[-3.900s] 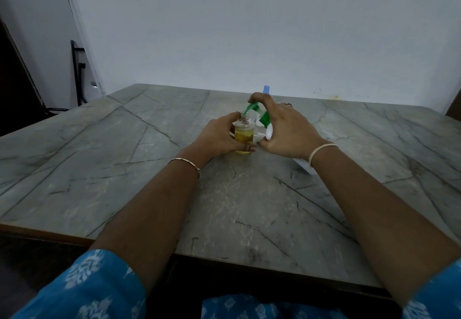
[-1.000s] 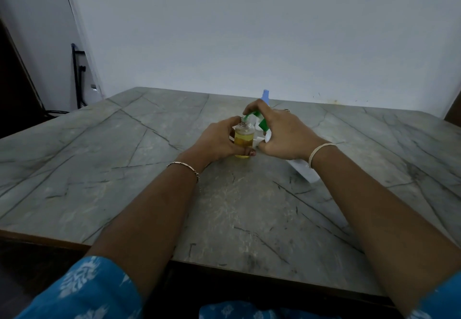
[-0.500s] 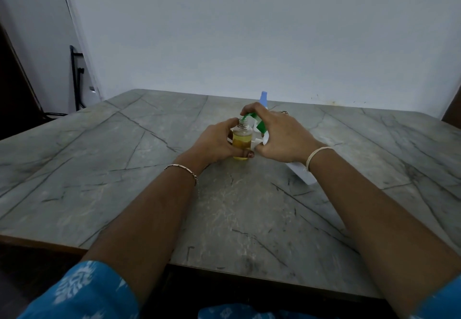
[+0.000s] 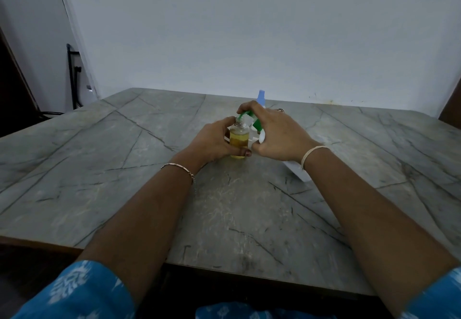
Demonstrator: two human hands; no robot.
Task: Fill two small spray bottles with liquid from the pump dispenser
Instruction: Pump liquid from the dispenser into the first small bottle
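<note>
Hands have barely shifted: left hand [image 4: 214, 141] grips the small spray bottle [image 4: 240, 129] at mid-frame, right hand [image 4: 278, 131] curls over the pump dispenser [image 4: 257, 125], spout [image 4: 244, 114] at its mouth. Yellow liquid [image 4: 239, 141] nears the shoulder; this fill looks nearly done.

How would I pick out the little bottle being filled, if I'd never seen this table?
Go to the middle of the grey stone table. There the left hand grips a small clear bottle, upright under the spout of the green-topped dispenser. It alone shows yellow liquid and an open neck; the one behind wears a blue cap.
</note>
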